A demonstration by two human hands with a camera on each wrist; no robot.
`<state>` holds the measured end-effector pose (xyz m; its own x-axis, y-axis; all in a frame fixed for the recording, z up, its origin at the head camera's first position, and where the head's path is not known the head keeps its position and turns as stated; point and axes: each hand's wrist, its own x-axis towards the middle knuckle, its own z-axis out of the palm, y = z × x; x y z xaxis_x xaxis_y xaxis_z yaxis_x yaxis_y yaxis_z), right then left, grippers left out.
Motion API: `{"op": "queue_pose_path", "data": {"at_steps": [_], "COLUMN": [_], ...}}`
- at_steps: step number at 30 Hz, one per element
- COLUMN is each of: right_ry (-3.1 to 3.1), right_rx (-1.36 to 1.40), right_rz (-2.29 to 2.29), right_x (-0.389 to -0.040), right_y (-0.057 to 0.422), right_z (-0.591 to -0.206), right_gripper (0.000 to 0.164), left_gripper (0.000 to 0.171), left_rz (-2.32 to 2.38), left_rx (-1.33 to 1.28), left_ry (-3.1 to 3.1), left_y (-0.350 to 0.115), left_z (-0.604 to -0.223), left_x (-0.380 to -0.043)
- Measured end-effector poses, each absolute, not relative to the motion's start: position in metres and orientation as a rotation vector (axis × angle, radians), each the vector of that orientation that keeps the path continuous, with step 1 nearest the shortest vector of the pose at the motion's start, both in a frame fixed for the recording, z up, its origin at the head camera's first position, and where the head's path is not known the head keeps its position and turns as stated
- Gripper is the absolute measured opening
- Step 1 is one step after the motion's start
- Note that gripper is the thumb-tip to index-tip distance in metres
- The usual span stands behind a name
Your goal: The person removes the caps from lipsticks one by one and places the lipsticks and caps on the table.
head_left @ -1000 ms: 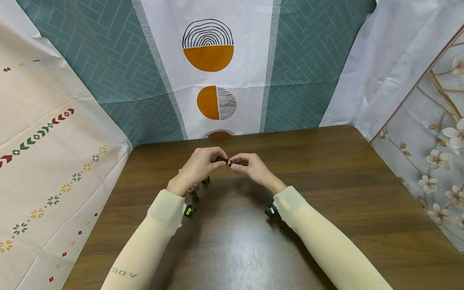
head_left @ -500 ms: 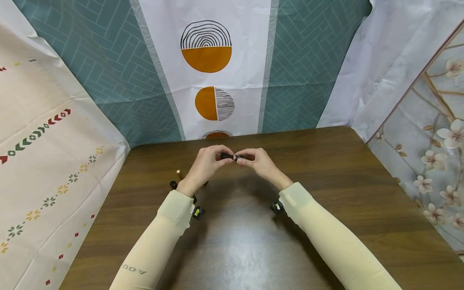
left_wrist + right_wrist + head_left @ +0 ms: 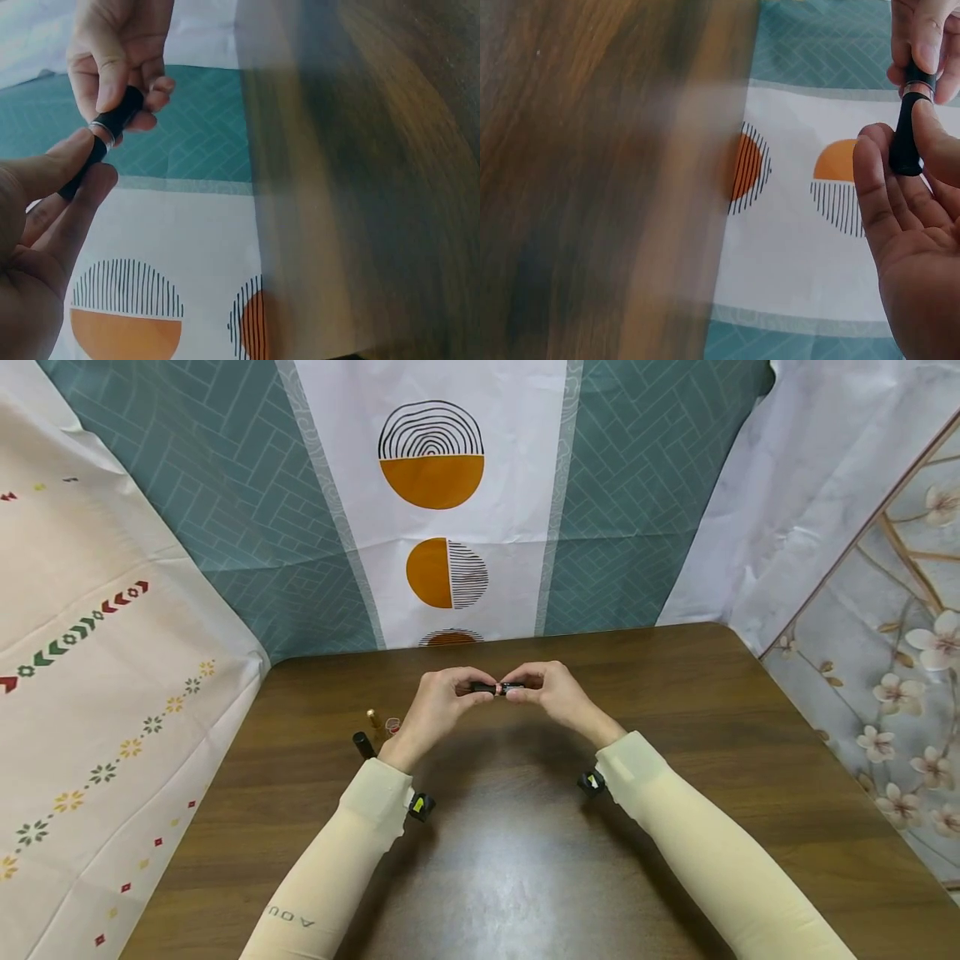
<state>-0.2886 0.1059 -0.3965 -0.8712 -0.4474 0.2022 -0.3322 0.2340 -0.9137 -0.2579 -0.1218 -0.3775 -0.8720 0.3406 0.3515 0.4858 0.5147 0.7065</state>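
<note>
Left hand (image 3: 441, 700) and right hand (image 3: 553, 692) meet in the air over the far side of a dark brown wood-grain surface (image 3: 675, 735), holding a small black cylindrical tube (image 3: 498, 689) between them. At left, a plain black cylinder (image 3: 363, 744), a slim gold-coloured cylinder (image 3: 373, 718) and a small, clear round piece (image 3: 393, 726) touched with red stand or lie near the left wrist, presumably grouped aside to leave the middle for handwork; the arm may hide more. Next, the left hand pinches the tube's left end between thumb and fingers, and the right hand pinches the opposite end the same way. Facing grips apparently steady the tube from both sides, leaving the shiny ring (image 3: 103, 129) near its middle exposed. Compared with half a second earlier, both hands are slightly farther right, the tube is more nearly level, and the clear round piece has emerged from behind the left wrist, while a dark edge on the wrist's other side is out of sight.
</note>
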Motion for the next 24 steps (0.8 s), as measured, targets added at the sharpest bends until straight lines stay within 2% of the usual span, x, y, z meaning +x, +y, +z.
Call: {"op": "queue_pose_path", "data": {"at_steps": [24], "right_ry": [2.509], "right_rx": [-0.717], "right_rz": [-1.635], "right_x": [-0.2861], "right_y": [0.1135], "right_z": [-0.3927], "right_gripper": [0.016], "left_gripper": [0.016], "left_rz": [-1.28], "left_rx": [-0.688], "left_ry": [-2.534], "left_y": [-0.111], "left_z": [-0.3792], "left_x": [-0.2564]}}
